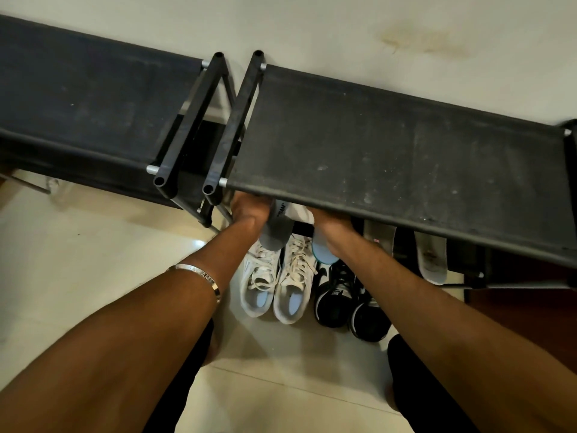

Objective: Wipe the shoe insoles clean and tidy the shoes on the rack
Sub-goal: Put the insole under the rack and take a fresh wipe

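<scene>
Insoles are partly out: the left hand (248, 210) grips a grey insole (276, 231), the right hand (327, 223) a light blue insole (324, 253), both at the rack shelf (390, 145) edge (fingers tucked under it). Two more insoles (432, 260) lie beneath. White sneakers (274, 285) and black sneakers (349, 301) sit on the floor (93, 245) — racking remains, likely wiping too. Headroom under the shelf is tight.

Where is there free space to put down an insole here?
The top shelf of the right rack is bare. So is the floor left of the white sneakers. Under the shelf it is crowded: both hands, insoles, black sneakers.
</scene>
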